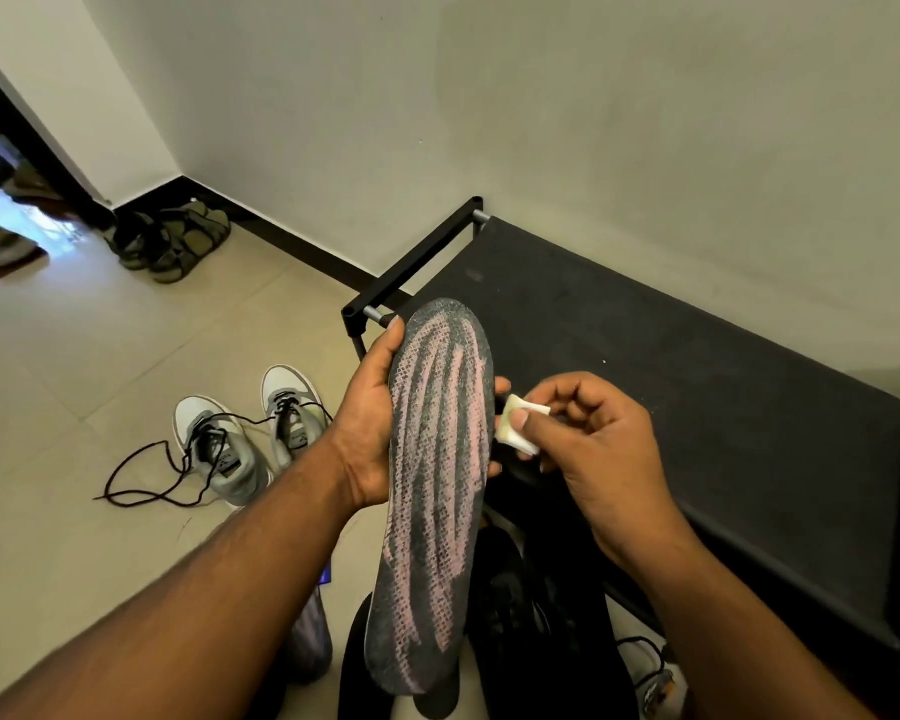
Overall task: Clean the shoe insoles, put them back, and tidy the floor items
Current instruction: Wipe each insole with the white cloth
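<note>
The insole [432, 485] has a rough, woven-mesh cloth face, matt grey streaked with pink. At its three o'clock, the white wipe [518, 426] looks soft and papery. The shoe rack [697, 407] has a matt black fabric top on dull metal tubes. The floor [74, 381] tiles are smooth, faintly glossy.

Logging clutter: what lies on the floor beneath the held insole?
Below the insole, gripped by the left hand, lie another dark insole and black shoes. The floor directly behind it is hidden.
</note>
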`<state>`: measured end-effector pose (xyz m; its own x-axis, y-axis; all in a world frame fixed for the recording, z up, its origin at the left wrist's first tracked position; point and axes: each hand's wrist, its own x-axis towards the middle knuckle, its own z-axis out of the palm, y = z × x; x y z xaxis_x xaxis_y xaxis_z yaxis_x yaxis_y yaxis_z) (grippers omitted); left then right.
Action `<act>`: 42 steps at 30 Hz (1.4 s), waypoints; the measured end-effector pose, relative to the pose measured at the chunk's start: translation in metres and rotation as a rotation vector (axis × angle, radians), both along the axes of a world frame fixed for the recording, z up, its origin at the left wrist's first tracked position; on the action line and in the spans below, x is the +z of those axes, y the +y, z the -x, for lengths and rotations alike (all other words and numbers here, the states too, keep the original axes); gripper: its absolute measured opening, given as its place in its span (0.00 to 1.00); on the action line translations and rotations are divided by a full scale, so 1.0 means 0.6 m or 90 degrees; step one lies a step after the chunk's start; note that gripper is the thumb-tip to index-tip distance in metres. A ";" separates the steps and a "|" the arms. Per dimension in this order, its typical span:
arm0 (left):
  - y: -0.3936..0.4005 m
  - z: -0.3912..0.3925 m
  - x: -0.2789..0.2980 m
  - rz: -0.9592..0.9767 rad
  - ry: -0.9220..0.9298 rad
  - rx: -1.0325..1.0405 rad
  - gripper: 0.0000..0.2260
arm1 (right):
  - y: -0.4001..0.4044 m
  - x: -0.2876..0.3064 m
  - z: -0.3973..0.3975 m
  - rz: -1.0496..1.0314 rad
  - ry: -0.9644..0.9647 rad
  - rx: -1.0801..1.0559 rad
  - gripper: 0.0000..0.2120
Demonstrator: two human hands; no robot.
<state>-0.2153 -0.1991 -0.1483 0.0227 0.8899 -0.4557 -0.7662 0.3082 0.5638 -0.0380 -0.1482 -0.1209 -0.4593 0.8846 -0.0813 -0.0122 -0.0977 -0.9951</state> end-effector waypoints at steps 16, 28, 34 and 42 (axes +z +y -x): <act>-0.019 -0.060 -0.023 0.047 0.017 -0.207 0.41 | 0.044 -0.005 -0.031 -0.445 -0.207 -0.084 0.08; -0.026 -0.077 -0.022 0.081 0.044 -0.238 0.36 | 0.039 -0.032 -0.024 -0.730 -0.248 0.080 0.09; -0.032 -0.075 -0.010 0.069 0.054 -0.211 0.35 | 0.045 -0.033 -0.035 -0.727 -0.280 0.058 0.09; -0.032 -0.044 0.004 0.053 0.071 -0.079 0.36 | 0.039 -0.040 -0.027 -0.668 -0.355 0.105 0.10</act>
<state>-0.1891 -0.2183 -0.1460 0.0755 0.8424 -0.5335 -0.6535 0.4459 0.6116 -0.0218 -0.1250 -0.1448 -0.7040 0.5727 0.4200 0.3824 0.8040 -0.4553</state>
